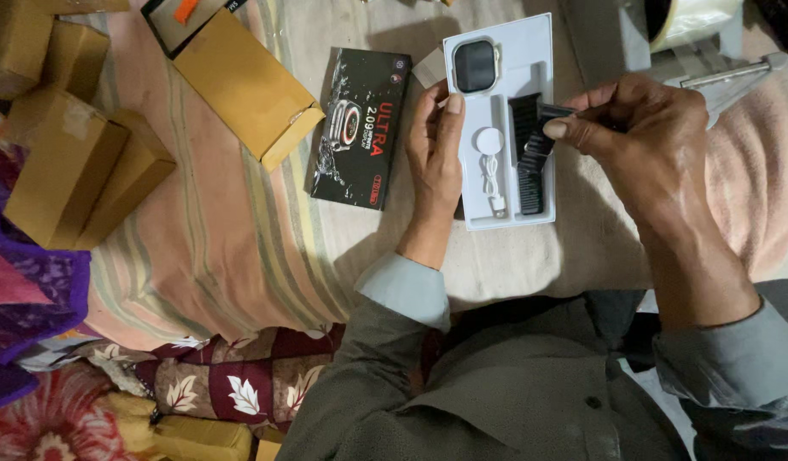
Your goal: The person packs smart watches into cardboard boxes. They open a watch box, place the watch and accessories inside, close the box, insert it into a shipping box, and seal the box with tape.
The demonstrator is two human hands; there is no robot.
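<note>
A white moulded tray point(530, 51) lies on the cloth in front of me. It holds a square black-faced watch point(476, 66), a white round charger with cable point(490, 154) and a black strap point(529, 171). My left hand point(435, 154) rests on the tray's left edge, thumb on its rim. My right hand point(645, 145) pinches the upper end of the black strap at the tray's right side and lifts it slightly. A black watch box point(360, 126) lies just left of my left hand.
Several plain brown cardboard boxes point(244, 81) sit at the left and upper left on a striped cloth point(223, 248). A metal rod point(735, 72) and a tape roll point(692, 17) are at the upper right. Patterned fabric point(232, 384) lies near my lap.
</note>
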